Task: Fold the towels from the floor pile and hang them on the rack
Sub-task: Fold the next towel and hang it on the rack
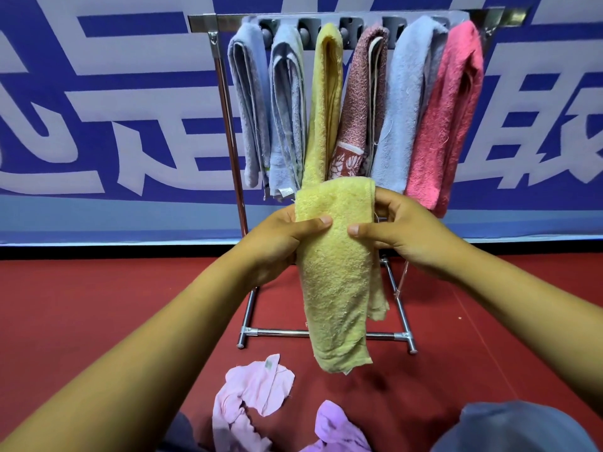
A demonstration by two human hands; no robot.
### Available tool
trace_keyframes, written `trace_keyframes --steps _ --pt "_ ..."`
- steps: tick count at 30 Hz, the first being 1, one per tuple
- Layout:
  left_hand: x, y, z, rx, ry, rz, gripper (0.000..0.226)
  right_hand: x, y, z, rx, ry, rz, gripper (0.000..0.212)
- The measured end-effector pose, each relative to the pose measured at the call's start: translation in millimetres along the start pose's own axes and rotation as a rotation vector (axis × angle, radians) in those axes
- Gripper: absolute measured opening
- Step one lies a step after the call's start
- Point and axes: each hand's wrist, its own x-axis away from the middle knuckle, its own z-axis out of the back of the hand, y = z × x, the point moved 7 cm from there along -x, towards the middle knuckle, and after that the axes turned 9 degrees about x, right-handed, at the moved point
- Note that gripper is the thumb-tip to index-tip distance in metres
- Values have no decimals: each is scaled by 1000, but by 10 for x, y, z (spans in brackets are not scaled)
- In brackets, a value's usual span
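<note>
A folded yellow towel [336, 275] hangs lengthwise in front of me, held near its top by both hands. My left hand [280, 236] grips its left edge with the thumb across the front. My right hand [404, 233] grips the right edge, thumb on the front as well. Behind stands the metal rack [228, 125] with several folded towels over its top bar: two grey-blue ones, a yellow one [326, 102], a reddish patterned one [359, 102], a light blue one and a pink one [447, 119]. On the red floor below lie a pale pink cloth [254, 396] and a lilac cloth [336, 429].
The rack's foot bar [277, 332] crosses the floor just beyond the pile. A blue-and-white banner wall [98, 109] closes off the back. My knee in dark blue fabric [515, 429] shows at the lower right. Red floor [81, 305] spreads to both sides.
</note>
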Motion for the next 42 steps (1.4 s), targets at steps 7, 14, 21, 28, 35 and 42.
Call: trace_keyframes --steps 7,14,21,28,35,42 --pt "30 -83 115 -66 112 -60 36 -35 0 0 9 31 31 35" --pt "217 -26 35 -661 364 -447 60 -70 -79 -45 85 63 38 25" --pt "137 36 -242 -813 330 -544 56 -95 -163 -111 31 74 35 21" --pt "136 43 -138 -724 241 -544 20 -83 -127 -117 -32 32 15 25" --pt "171 28 17 -673 214 -503 18 -79 -70 -85 45 58 22 28" --pt "232 37 -37 -1060 137 -741 19 -87 -115 -73 59 84 51 27"
